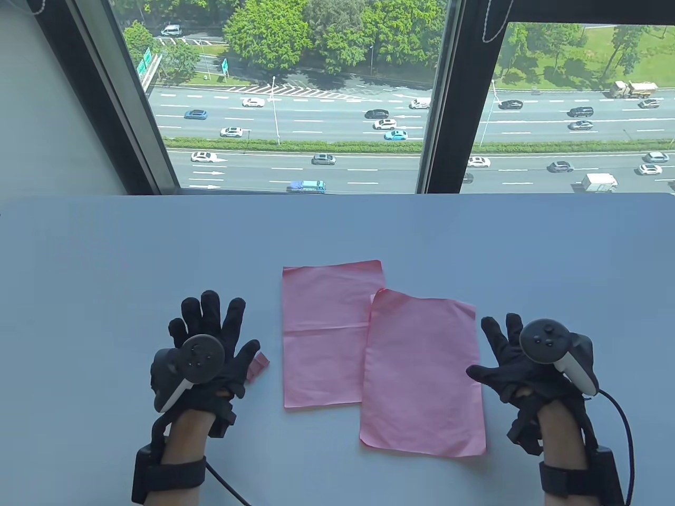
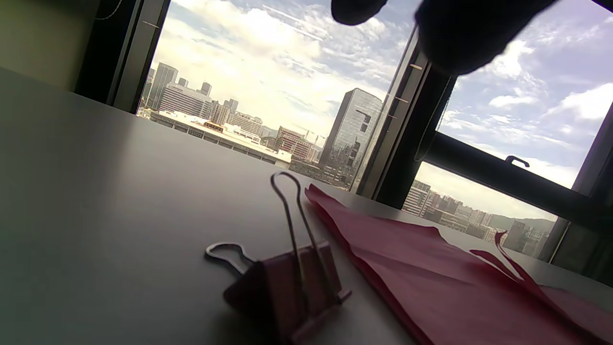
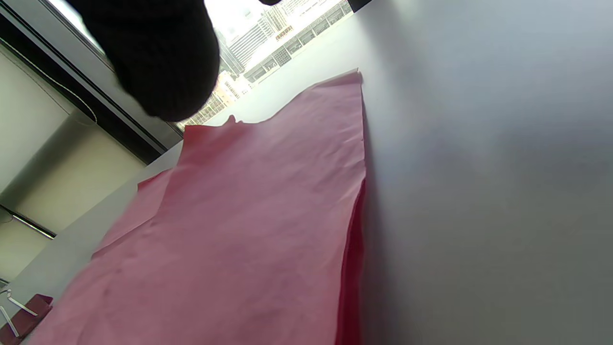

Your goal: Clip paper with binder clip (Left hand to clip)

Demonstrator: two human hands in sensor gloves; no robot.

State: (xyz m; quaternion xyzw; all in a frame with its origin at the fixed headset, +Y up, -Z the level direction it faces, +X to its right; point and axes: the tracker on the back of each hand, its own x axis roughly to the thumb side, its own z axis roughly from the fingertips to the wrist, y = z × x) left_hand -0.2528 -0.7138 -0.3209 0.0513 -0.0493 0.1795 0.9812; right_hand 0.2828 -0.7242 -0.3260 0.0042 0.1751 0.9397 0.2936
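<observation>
Two pink paper sheets lie on the table: the left sheet [image 1: 321, 337] and the right sheet [image 1: 422, 374], which overlaps its right edge. A pink binder clip [image 1: 259, 366] lies left of the papers, partly hidden under my left hand [image 1: 211, 348]. In the left wrist view the clip [image 2: 287, 287] lies on the table with its wire handles up, next to the paper [image 2: 431, 268]. My left hand is spread open just above the clip and holds nothing. My right hand [image 1: 514, 356] is open at the right sheet's right edge, empty. The right wrist view shows the paper [image 3: 249, 230].
The white table [image 1: 105, 253] ends at a far edge below a large window [image 1: 295, 95]. Cables run from both wrist straps off the bottom edge.
</observation>
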